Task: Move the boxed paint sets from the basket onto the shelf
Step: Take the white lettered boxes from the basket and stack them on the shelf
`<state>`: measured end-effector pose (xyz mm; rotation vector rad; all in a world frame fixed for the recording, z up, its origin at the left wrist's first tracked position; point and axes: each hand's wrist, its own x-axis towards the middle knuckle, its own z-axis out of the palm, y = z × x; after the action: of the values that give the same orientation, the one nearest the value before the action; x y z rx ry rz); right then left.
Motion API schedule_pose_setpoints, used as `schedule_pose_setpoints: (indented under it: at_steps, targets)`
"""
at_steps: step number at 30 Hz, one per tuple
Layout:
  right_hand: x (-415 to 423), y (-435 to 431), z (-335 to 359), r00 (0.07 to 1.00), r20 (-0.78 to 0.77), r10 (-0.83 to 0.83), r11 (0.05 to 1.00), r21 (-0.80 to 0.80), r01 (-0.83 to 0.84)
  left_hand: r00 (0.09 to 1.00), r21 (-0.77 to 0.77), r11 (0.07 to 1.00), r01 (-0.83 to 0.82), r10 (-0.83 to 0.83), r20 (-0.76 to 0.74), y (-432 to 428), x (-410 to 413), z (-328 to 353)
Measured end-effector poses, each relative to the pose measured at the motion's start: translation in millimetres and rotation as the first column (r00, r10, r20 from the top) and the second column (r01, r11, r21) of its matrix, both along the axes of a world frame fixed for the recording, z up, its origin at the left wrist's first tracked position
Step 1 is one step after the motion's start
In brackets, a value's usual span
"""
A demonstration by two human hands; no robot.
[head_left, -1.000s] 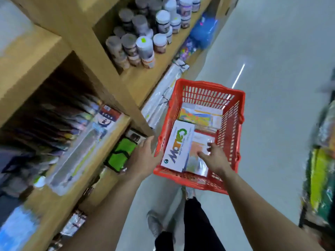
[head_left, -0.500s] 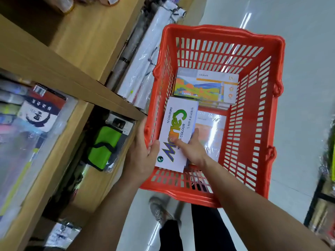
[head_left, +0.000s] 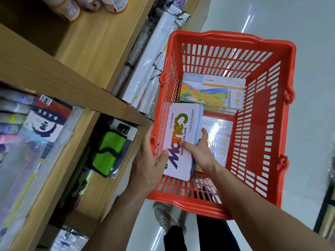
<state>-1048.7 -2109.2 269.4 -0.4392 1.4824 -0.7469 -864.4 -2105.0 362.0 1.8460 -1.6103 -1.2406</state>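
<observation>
Right hand [head_left: 201, 151] now grips watercolour box [head_left: 181, 140].

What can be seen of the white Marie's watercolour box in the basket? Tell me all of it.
The white Marie's box is a flat, oblong carton, card by its look, printed "12 COLOURS" and a purple, orange and green logo. It is closed and tilted, leaning along the near-left wall of the red basket. The right hand grips its right edge, thumb on the printed face. The left hand holds the basket rim, its thumb touching the box's lower left corner. A wrapped set lies beside it.
</observation>
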Motion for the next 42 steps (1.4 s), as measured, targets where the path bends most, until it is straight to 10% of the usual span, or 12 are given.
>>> schedule_pose_setpoints:
  at_steps: [11,16,19,23,42]
  targets:
    - [-33.0,7.0,41.1,0.996,0.091,-0.002,0.997,-0.078,0.009,0.998,-0.05,0.997,-0.059,0.061,0.029,2.9,0.5,5.7]
    - [-65.0,39.4,72.7,0.984,0.165,-0.062,0.989,-0.125,0.083,0.966,-0.478,0.877,0.048,0.081,0.245,7.3,-18.7,29.7]
    - [-73.3,54.5,81.0,0.974,0.195,-0.118,0.978,-0.15,0.148,0.998,-0.06,0.996,0.065,-0.064,0.027,12.8,-49.0,33.2]
    - [-77.2,60.5,83.5,0.956,0.232,-0.179,0.964,-0.154,0.218,0.943,0.408,0.891,0.198,-0.058,-0.329,16.2,-70.9,9.7]
    - [-45.3,32.1,183.6,0.912,0.346,-0.222,0.934,-0.193,0.3,0.794,0.374,0.927,-0.008,0.233,-0.562,17.2,-62.9,86.5]
